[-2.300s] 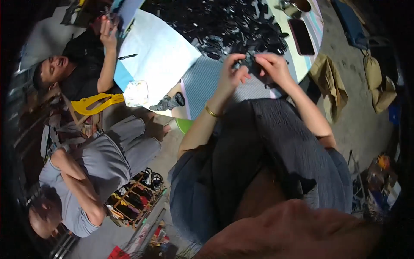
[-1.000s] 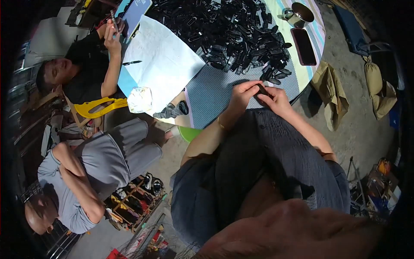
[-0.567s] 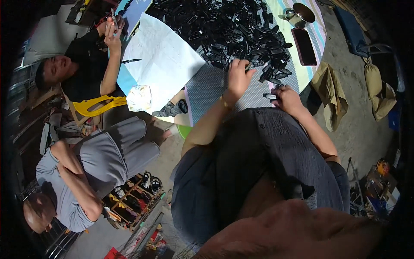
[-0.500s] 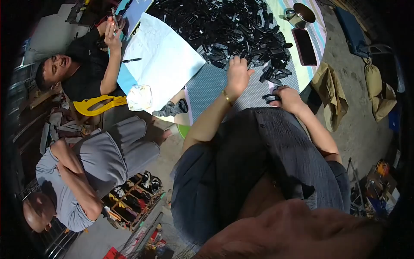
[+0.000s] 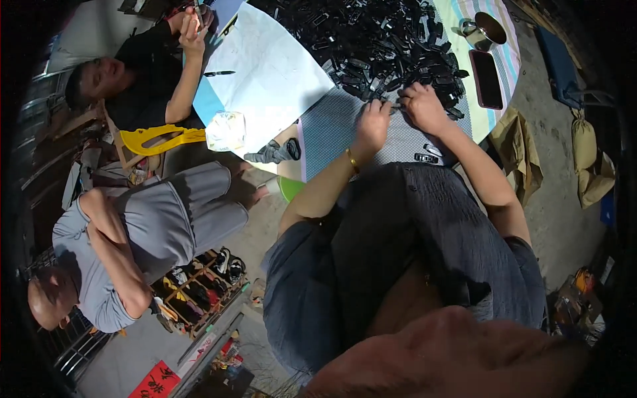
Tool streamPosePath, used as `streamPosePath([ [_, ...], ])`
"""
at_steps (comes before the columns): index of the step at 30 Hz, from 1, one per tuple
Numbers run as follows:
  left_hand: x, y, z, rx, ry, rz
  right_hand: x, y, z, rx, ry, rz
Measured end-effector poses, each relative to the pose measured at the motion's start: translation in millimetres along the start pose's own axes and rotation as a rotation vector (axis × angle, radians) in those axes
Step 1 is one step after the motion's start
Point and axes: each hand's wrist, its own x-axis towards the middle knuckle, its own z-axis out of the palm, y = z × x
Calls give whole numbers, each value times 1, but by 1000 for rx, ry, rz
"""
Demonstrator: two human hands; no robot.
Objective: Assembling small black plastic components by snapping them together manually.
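Head view shows both forearms reaching forward from the lap onto the table (image 5: 332, 136), where the left hand (image 5: 373, 123) and right hand (image 5: 422, 106) meet at the near edge of a heap of small black parts (image 5: 378, 40). Both wrists bend downward, with the fingers curled together around a small black piece (image 5: 397, 104) pinched between the two hands, just above the grey mat (image 5: 325, 132). Two loose black pieces (image 5: 428, 154) lie on the mat near the right forearm, and a dark phone (image 5: 486, 79) rests well beyond the right hand.

Head-mounted fisheye, steeply downward, close.
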Motion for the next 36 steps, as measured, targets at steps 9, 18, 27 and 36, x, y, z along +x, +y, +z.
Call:
streamPosePath([
  [9,5,9,-8,-382,76,-124,-27,-13,-23,780,196,282],
  [18,15,15,-37,-1391,-243,-352,-47,-27,-15,1145,142,384],
  [27,8,18,-49,-1191,-199,-352,-40,-38,-24,1519,202,474],
  [36,5,51,-57,-1219,-15,-451,-38,-54,-17,988,471,452],
])
